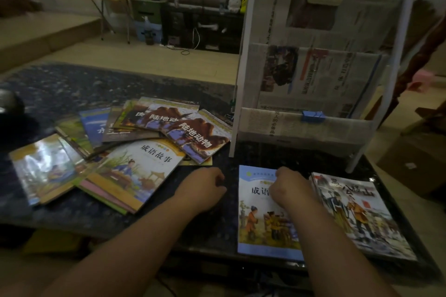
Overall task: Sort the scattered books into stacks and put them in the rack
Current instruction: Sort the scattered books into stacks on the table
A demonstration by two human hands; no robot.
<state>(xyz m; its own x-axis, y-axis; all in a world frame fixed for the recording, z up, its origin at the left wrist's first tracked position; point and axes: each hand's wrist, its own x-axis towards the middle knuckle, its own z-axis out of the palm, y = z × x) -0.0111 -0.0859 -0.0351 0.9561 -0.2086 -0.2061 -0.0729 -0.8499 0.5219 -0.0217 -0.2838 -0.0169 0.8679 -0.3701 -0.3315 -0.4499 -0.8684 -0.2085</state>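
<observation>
Now sorting. Right hand [289, 188] curled atop blue book [255, 224] on desk [60, 84]; cannot tell if gripping. Left hand [202, 188] curled, holds nothing visible. I'd square book beside finished stack [357, 212], then take matching title from scattered pile [149, 164]. Rack [241, 79] behind.

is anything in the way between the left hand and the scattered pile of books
Nothing visible does: only bare table top lies between the left hand and the near edge of the scattered pile.
</observation>
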